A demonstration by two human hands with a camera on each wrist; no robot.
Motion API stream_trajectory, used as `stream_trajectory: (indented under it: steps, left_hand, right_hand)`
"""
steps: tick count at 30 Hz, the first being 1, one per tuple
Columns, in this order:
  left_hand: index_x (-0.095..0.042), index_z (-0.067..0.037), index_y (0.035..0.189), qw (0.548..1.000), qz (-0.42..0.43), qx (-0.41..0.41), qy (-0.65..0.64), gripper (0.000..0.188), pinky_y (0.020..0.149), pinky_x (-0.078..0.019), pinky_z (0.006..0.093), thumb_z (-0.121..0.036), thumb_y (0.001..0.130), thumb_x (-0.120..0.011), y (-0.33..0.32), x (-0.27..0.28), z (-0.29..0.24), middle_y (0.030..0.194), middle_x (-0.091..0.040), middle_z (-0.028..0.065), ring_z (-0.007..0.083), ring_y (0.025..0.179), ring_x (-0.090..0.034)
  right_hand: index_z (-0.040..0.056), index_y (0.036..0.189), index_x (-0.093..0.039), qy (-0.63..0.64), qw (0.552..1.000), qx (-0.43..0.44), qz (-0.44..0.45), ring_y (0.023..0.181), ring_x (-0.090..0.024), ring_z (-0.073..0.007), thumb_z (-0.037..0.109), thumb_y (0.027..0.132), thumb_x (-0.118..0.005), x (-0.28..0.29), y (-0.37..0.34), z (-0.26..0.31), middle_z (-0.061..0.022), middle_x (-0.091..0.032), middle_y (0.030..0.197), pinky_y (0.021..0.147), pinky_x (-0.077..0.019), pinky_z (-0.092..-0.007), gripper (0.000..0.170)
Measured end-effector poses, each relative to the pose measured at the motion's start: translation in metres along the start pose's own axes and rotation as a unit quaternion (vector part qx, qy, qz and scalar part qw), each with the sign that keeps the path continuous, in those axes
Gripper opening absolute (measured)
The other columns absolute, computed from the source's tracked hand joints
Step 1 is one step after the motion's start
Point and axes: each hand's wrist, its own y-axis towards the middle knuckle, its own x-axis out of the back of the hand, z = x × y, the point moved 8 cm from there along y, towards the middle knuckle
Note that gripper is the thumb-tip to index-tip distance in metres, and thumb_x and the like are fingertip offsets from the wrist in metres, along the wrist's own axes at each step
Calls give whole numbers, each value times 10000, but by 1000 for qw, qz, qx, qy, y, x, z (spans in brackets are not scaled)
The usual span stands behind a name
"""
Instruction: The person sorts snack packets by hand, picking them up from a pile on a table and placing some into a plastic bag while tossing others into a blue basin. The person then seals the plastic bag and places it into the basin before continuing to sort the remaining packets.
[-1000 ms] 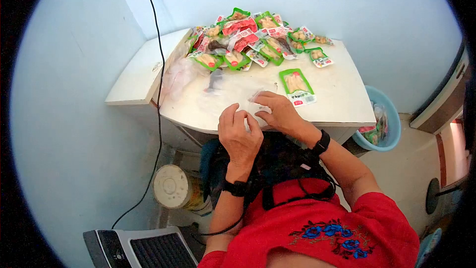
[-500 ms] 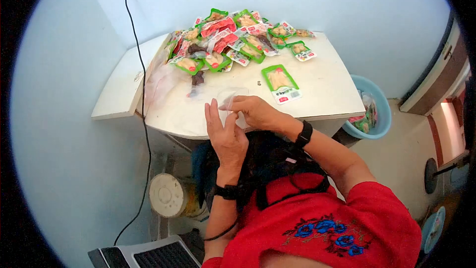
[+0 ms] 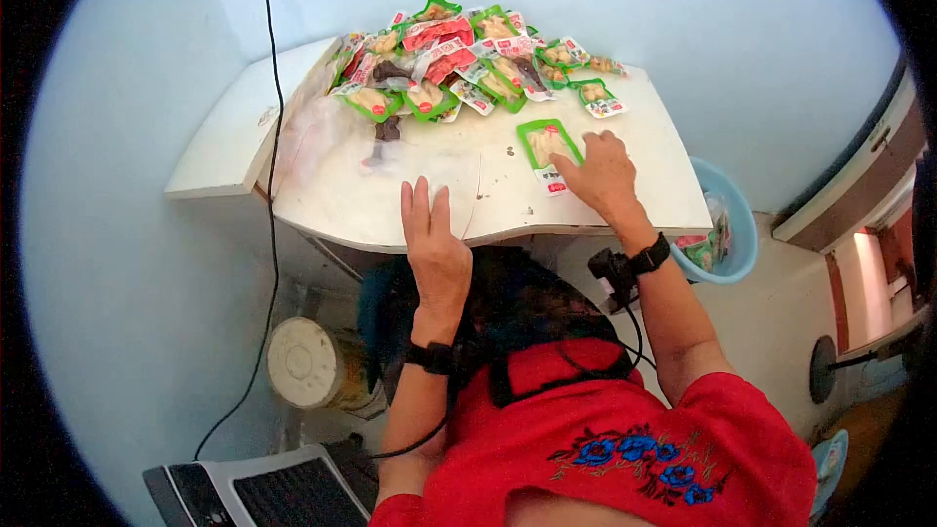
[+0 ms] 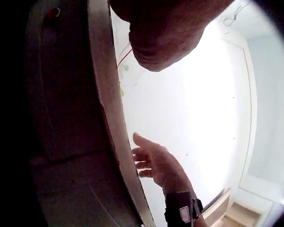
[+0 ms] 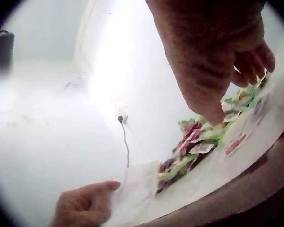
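My left hand (image 3: pixel 439 259) is near the table's front edge with its fingers extended, beside a barely visible clear plastic bag (image 5: pixel 139 184). To its right, my right hand (image 3: pixel 602 176) is over the right side of a green-edged food pack (image 3: pixel 547 144), the thumb across the pack and the other fingers spread beyond it; whether they touch it is unclear. The pack lies flat, apart from a large heap of similar packs (image 3: pixel 427 98). In the left wrist view, the right hand (image 4: pixel 156 163) shows relaxed, separated fingers.
The heap stands at the back of the white table (image 3: pixel 390 200). Loose clear plastic (image 3: pixel 317 141) and a dark item in clear wrap (image 3: pixel 387 132) lie on the left. A blue basin (image 3: pixel 740 234) stands at the right; a black cable (image 3: pixel 273 234) hangs at the left.
The right hand has left the clear plastic near the left hand and moved right to the separate pack. The left hand's fingers now extend together, and the head view has shifted.
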Motion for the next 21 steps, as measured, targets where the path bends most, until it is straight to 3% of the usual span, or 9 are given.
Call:
stream_trajectory:
  steps: [3,7,12,16,19,21]
  left_hand:
    - [-518,58,1230,1000,0,10,12,525,1099,-301,519,140,714,-467,3,-2,-2,1381,-425,251,448,1332,-339]
    - [-486,34,1289,999,-3,14,31,603,1119,-273,503,135,695,-452,7,-4,-9,1402,-409,237,433,1340,-330]
    - [-427,36,1338,1000,9,23,20,662,1132,-246,501,116,682,-460,8,-5,-9,1433,-356,253,441,1359,-289]
    - [-390,43,1362,999,12,32,4,689,1137,-236,502,108,680,-462,10,-6,-9,1450,-325,258,447,1371,-262]
    - [-374,53,1368,999,6,34,5,684,1139,-234,500,102,691,-460,11,-7,-9,1458,-308,263,454,1374,-250]
    - [-369,59,1369,999,5,36,0,674,1139,-233,499,97,703,-460,11,-8,-10,1462,-299,267,459,1375,-245]
  right_hand:
    - [-80,958,-625,-36,996,-36,76,1010,-558,-358,521,748,-689,-14,3,-20,-233,-562,1031,819,-505,-462,639]
    - [-78,964,-636,22,997,5,71,974,-572,-354,421,702,-764,-23,10,-20,-233,-572,988,801,-508,-449,578]
    - [-35,977,-605,226,974,2,-17,826,-622,-306,279,713,-774,-28,16,-31,-222,-627,884,724,-520,-416,444]
    - [-15,997,-576,464,881,-89,-27,634,-631,-192,120,763,-731,-20,6,-37,-138,-653,792,555,-513,-325,312]
    - [-7,1000,-581,620,781,-67,-5,606,-615,-114,18,796,-679,4,-11,-17,-74,-643,798,485,-482,-246,227]
    - [-7,1001,-597,631,772,-60,53,637,-629,-110,9,817,-677,13,-20,-4,-71,-651,813,528,-512,-221,201]
